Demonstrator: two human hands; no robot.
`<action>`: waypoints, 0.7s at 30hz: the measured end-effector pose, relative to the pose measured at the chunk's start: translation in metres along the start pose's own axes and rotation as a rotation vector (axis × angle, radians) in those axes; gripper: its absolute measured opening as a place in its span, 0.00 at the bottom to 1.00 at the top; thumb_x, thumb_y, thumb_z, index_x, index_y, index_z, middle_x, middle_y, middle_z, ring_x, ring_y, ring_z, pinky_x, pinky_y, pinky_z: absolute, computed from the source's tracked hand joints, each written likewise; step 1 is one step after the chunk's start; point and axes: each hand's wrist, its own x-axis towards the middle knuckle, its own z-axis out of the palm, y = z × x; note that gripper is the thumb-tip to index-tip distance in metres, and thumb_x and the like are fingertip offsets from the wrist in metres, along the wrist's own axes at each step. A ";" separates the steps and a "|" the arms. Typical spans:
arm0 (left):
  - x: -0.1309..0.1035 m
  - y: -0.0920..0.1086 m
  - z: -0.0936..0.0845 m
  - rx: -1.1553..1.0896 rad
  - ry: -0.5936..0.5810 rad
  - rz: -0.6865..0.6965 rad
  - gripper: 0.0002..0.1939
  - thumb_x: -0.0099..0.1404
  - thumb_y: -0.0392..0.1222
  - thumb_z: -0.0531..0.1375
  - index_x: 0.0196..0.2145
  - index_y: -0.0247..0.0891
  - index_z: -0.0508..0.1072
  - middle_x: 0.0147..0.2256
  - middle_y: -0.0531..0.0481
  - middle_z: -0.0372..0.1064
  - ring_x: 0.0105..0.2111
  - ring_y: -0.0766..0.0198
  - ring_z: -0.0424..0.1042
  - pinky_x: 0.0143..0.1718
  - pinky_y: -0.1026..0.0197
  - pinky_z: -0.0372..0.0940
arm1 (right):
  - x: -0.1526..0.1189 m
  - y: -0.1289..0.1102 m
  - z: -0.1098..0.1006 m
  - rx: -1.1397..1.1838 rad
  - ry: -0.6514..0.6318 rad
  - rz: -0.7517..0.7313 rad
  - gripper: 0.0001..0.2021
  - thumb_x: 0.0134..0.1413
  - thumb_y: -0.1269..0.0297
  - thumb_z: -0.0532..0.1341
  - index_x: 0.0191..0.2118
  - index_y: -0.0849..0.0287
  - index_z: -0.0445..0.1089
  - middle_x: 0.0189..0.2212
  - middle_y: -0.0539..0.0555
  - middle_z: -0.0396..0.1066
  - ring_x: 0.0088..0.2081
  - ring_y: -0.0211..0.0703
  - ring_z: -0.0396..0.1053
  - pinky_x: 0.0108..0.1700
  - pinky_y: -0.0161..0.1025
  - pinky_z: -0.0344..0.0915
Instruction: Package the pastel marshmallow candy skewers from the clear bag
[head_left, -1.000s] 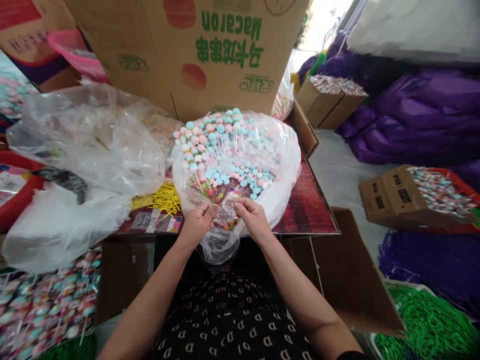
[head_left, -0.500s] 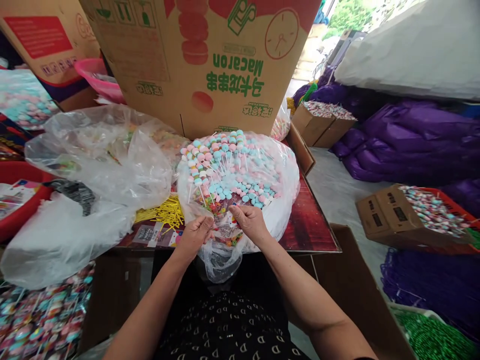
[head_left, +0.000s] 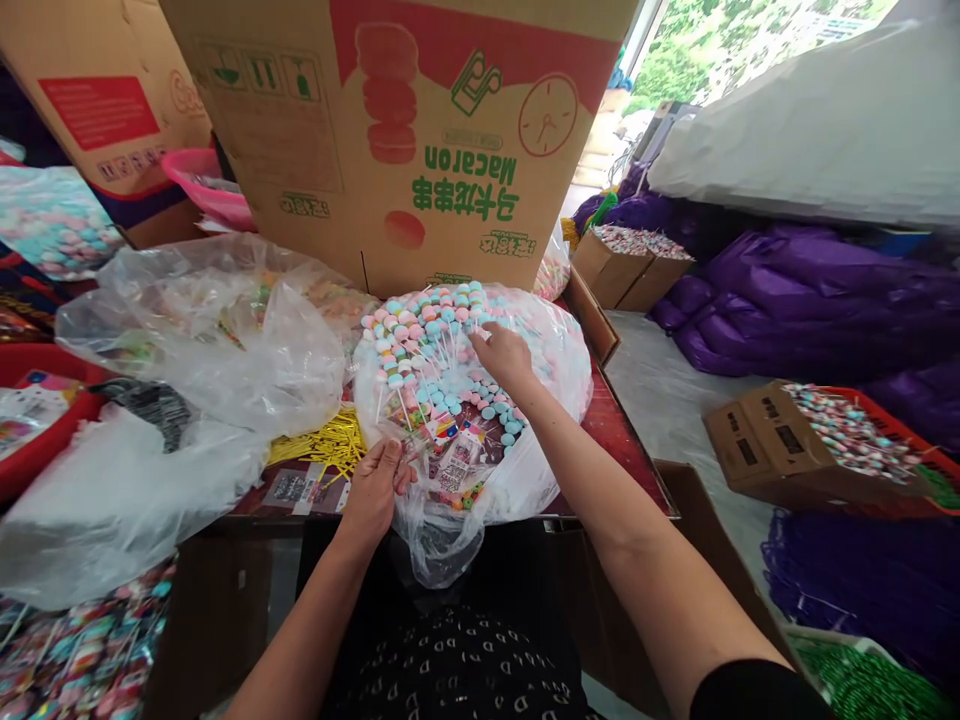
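A person's two bare hands work over a dark red worktop (head_left: 621, 432). The left hand (head_left: 375, 490), by the near edge, has thumb and fingers pressed together, apparently pinching the edge of a thin clear packet (head_left: 454, 462) with a printed panel. The right hand (head_left: 504, 355) reaches further in, its fingertips at the white stems of the candy sticks (head_left: 401, 332); whether they have closed on one, I cannot tell. These sticks, threaded with pink, blue and white rounds, lie fanned out in a large open plastic bag (head_left: 564, 365), in front of a tall carton (head_left: 450, 150) printed "Macaron" upside down.

The stems lie close and crossed, so pulling one could drag neighbours along or knock rounds off. The packet's film looks slippery and could slide from the left fingers. The bag's loose plastic hangs over the worktop's near edge; a snag there might tip candy off.

Left of the bag, near that edge, lies a pile of yellow ties (head_left: 331, 438). Beyond the worktop's left side, a red basin (head_left: 88, 412) holds printed packets. On the floor past its right edge, a small carton (head_left: 761, 445) is heaped with multicoloured pieces, too small to identify.
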 end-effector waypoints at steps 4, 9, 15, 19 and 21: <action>0.002 -0.004 -0.002 -0.128 0.024 -0.012 0.33 0.51 0.69 0.72 0.22 0.42 0.59 0.15 0.64 0.49 0.15 0.73 0.52 0.27 0.62 0.66 | 0.018 -0.005 0.010 -0.040 -0.062 0.101 0.12 0.64 0.64 0.62 0.46 0.61 0.81 0.49 0.66 0.81 0.54 0.58 0.77 0.53 0.45 0.69; 0.007 -0.002 -0.009 -0.323 -0.005 -0.044 0.31 0.49 0.63 0.76 0.23 0.40 0.63 0.13 0.66 0.49 0.14 0.75 0.52 0.26 0.64 0.66 | 0.030 0.009 0.010 0.099 -0.040 0.140 0.13 0.65 0.66 0.58 0.35 0.60 0.80 0.35 0.59 0.83 0.40 0.48 0.79 0.43 0.38 0.70; 0.011 -0.007 -0.013 -0.447 -0.099 -0.039 0.31 0.51 0.62 0.76 0.22 0.39 0.63 0.13 0.65 0.49 0.14 0.75 0.53 0.27 0.64 0.66 | -0.018 0.035 -0.003 0.648 0.047 0.061 0.13 0.64 0.55 0.59 0.36 0.58 0.76 0.22 0.47 0.72 0.22 0.36 0.64 0.28 0.33 0.63; 0.012 -0.009 -0.015 -0.423 -0.113 -0.053 0.31 0.49 0.64 0.76 0.23 0.38 0.66 0.13 0.65 0.50 0.14 0.75 0.53 0.27 0.63 0.66 | -0.090 0.061 -0.022 0.871 -0.070 -0.091 0.15 0.57 0.50 0.67 0.28 0.56 0.77 0.19 0.47 0.68 0.27 0.37 0.67 0.37 0.36 0.68; 0.012 -0.007 -0.015 -0.402 -0.128 -0.049 0.31 0.49 0.65 0.76 0.22 0.38 0.66 0.13 0.65 0.50 0.14 0.75 0.54 0.28 0.63 0.67 | -0.125 0.078 -0.031 0.863 -0.110 -0.122 0.16 0.56 0.49 0.69 0.27 0.56 0.79 0.19 0.48 0.69 0.29 0.39 0.70 0.39 0.38 0.69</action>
